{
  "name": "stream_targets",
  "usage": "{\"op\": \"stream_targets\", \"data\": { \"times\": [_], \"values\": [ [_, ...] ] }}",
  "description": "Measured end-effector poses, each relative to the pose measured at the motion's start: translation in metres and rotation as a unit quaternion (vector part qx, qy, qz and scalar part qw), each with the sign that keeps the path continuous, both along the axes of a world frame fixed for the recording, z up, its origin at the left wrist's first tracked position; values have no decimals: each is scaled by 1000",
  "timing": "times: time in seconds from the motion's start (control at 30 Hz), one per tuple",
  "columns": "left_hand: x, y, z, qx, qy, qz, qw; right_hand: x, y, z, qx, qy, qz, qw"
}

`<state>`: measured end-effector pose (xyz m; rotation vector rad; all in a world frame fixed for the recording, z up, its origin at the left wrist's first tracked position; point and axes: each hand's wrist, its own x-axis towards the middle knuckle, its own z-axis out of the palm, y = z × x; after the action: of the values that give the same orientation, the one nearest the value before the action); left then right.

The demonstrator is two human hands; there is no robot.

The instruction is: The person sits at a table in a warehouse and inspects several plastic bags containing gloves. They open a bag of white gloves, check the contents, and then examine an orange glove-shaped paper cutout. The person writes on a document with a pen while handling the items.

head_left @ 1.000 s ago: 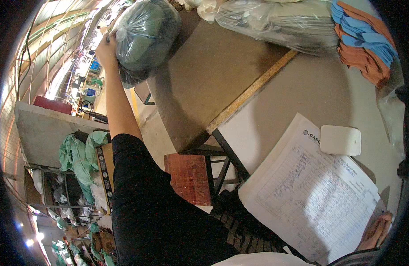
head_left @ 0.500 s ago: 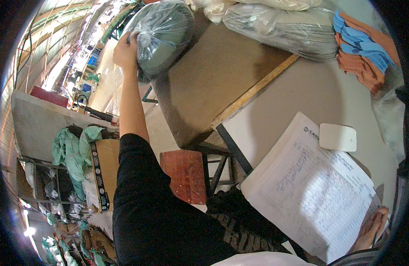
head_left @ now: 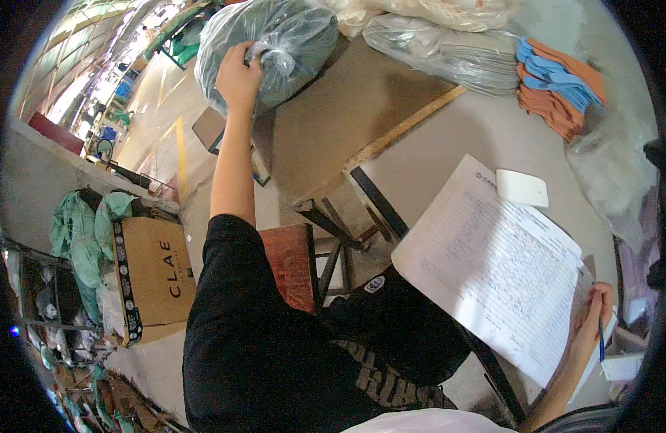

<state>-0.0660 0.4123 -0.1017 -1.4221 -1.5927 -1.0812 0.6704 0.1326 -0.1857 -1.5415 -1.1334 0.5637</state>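
My left hand (head_left: 239, 78) is stretched far forward, closed around the gathered neck of a clear plastic bag (head_left: 289, 32) with dark greenish contents. The bag sits at the far edge of the brown tabletop (head_left: 325, 123). At the lower right, my right hand (head_left: 597, 307) has its fingers wrapped round a blue pen (head_left: 601, 340), beside the edge of a stack of written paper sheets (head_left: 492, 267). These sheets lie over the near edge of the grey tabletop (head_left: 448, 159). A white rounded flat box (head_left: 522, 187) rests on their upper part.
Clear bags of stacked pieces (head_left: 441, 54) and a pile of orange and blue cut pieces (head_left: 560, 83) lie along the far side. A reddish-brown stool (head_left: 286, 267) stands below the table. At left are a cardboard box (head_left: 156, 270) and green sacks (head_left: 76, 227).
My left hand and the bag have shifted to the right, the bag further over the brown tabletop. The view has turned, and my right hand and pen show more fully.
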Motion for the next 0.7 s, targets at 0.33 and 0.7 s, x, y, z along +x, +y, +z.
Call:
{"op": "stream_targets", "data": {
  "times": [0.33,0.7],
  "values": [
    [92,-49,-55,77,8,13,997,-22,0,16,-6,8,15,1000],
    [95,-60,-63,48,106,34,993,-17,1,12,1,3,17,1000]
  ]
}}
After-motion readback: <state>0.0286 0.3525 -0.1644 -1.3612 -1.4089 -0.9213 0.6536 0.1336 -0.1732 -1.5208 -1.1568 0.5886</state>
